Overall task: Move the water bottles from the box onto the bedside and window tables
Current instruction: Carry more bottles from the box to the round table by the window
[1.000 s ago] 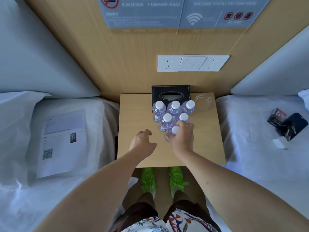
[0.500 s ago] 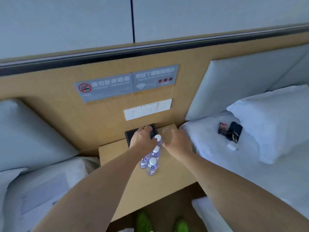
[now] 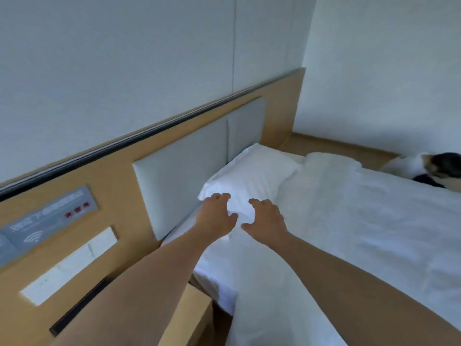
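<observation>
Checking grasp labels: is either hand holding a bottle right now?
No. Left hand and right hand hang with loosely curled fingers, holding nothing, in front of the pillow.

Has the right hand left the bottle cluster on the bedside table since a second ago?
Yes. The right hand now hangs empty in front of the pillow, right of the bedside table; no bottles are in view.

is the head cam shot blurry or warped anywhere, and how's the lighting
Head view: motion smear softens everything, so the sign text is unreadable; wide-angle distortion bends the headboard rail; soft, even light, no glare, only faint shadows on the bed; both empty hands, left and right, show fairly clearly.
</observation>
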